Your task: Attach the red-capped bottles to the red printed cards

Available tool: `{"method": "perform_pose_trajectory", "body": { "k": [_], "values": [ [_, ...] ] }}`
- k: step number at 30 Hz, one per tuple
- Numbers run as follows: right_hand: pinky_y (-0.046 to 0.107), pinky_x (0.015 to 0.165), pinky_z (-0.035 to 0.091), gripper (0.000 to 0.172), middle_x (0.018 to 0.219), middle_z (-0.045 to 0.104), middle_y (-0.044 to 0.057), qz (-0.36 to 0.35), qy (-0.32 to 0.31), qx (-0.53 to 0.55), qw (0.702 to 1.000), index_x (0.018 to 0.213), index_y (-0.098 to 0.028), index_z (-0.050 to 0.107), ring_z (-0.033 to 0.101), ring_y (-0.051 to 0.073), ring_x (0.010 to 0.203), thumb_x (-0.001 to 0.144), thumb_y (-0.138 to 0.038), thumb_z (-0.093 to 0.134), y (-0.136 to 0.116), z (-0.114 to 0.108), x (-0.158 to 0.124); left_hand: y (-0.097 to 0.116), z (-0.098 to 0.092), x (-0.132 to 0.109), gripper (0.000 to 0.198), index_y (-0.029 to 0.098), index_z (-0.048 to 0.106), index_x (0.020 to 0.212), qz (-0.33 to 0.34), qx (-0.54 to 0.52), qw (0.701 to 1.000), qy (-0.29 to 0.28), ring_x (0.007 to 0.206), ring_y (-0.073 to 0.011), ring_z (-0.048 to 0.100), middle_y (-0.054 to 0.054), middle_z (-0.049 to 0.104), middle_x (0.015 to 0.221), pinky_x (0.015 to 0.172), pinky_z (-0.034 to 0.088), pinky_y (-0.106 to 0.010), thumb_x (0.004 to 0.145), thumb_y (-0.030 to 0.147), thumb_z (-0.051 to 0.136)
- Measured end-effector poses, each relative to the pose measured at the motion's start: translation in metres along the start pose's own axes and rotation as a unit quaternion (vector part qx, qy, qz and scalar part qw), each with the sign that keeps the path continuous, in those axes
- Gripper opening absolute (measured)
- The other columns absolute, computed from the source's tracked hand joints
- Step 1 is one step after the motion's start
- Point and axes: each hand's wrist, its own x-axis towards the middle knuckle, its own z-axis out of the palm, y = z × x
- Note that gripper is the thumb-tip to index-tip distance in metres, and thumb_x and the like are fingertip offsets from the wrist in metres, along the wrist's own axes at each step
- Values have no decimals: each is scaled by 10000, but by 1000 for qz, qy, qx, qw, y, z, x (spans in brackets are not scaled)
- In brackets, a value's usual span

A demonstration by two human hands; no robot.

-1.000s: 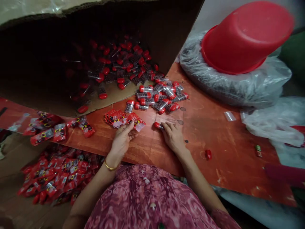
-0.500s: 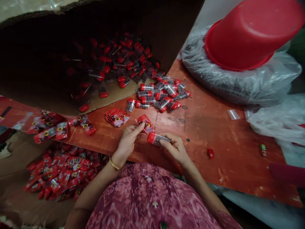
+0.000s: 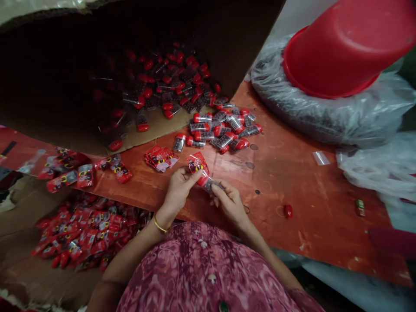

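Between the thumb and fingers of my left hand (image 3: 178,188) is a red printed card (image 3: 196,160) with a yellow and black picture. My right hand (image 3: 230,203) grips a small clear container (image 3: 207,183) with a red cap and dark contents. The capped end meets the card's lower part at my left thumb; whether it is inside or only against the card I cannot tell. Just left lies a fanned stack of similar red cards (image 3: 160,158). Beyond my hands is a pile of loose red-capped containers (image 3: 224,133).
A big cardboard box (image 3: 156,128) on its side holds many more containers. Printed packs lie on the table's left edge (image 3: 85,175), above a heap of packs (image 3: 81,232) in a lower carton. A red bucket (image 3: 331,56) rests on a plastic-wrapped bundle (image 3: 312,115) at right.
My right hand has moved the container left and tilted it, bringing its red cap against the card. The left hand still pinches the card. The view has shifted slightly.
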Motion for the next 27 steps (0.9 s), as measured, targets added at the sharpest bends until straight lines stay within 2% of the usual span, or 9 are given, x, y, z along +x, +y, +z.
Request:
{"method": "perform_pose_trajectory", "body": {
  "k": [3,6,8,12,17,20,22,27],
  "values": [
    [196,367,339,295,482,484,-75,-23,36,-9,999,870,-184,623,393,62,359,765,-459,606,-3,6,2,-5,1,1,371,145,653,716,17,-15,1000,5,618,-91,595,6,687,697,662,476,-216,454,318,851],
    [192,348,321,311,501,504,-75,-21,38,-14,999,867,-187,599,381,54,348,763,-480,604,-5,11,3,-7,1,1,368,150,651,736,19,-18,1000,5,643,-96,604,8,688,710,688,477,-219,457,282,851],
    [186,328,301,333,542,537,-67,-13,38,0,999,880,-191,575,370,44,333,770,-504,590,-3,14,3,-9,2,0,360,148,648,731,11,-22,1000,-6,623,-93,594,7,680,692,655,469,-213,474,303,846],
    [175,302,257,333,575,544,-69,-20,72,41,996,888,-211,517,366,38,323,795,-529,556,2,20,3,-16,5,-4,330,149,622,667,6,-39,999,-16,481,-63,497,32,606,560,492,393,-192,570,417,789],
    [180,305,239,340,561,521,-71,-30,21,-5,999,897,-212,520,340,37,335,792,-531,574,1,26,5,-25,1,1,382,145,582,537,17,27,999,1,460,-80,453,28,514,463,435,336,-212,620,484,739],
    [183,301,235,339,569,504,-77,-15,30,21,999,889,-216,490,340,38,323,811,-543,538,2,32,6,-25,-2,4,383,149,607,530,7,44,999,-4,448,-90,457,24,496,429,418,322,-215,628,500,726],
    [187,306,251,324,581,497,-79,-9,32,35,999,892,-220,478,333,39,321,828,-536,513,3,35,7,-22,-1,5,352,148,649,563,-9,31,999,-19,458,-98,480,12,526,441,423,336,-214,621,485,735],
    [197,460,406,295,666,529,-45,-70,55,-3,996,853,-213,509,473,72,513,797,-491,589,6,37,7,-14,4,1,318,142,713,684,-12,-34,999,-20,523,-86,521,-16,645,587,457,375,-189,535,412,789]
  ]
}}
